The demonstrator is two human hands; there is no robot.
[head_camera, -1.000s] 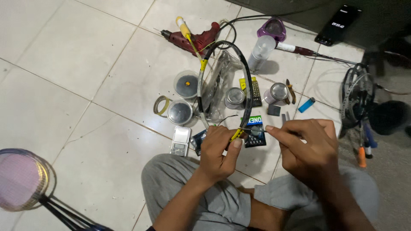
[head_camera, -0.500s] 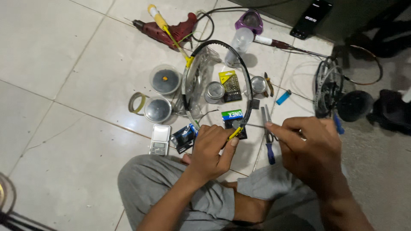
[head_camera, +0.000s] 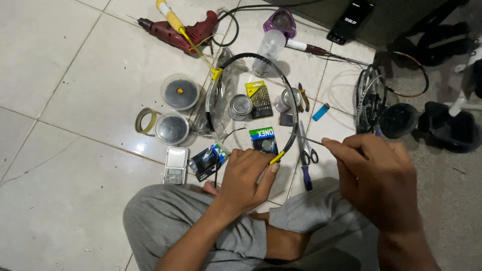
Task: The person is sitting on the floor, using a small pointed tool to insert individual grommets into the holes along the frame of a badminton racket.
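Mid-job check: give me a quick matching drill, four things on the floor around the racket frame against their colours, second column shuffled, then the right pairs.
Things:
1. power drill
2. lighter
3. pocket scale
4. tape roll

Colours:
A. light blue
B. yellowish
C. dark red
D. silver grey

Pairs: 1-C, 2-A, 3-D, 4-B.

The left hand grips the black racket frame at its lower edge; the right hand pinches a thin tool whose tip meets the frame.

racket frame [head_camera: 288, 95]: black unstrung hoop, yellow clips, flat on the tiled floor, near end gripped
thin tool [head_camera: 309, 141]: slim metal rod touching the frame's right side
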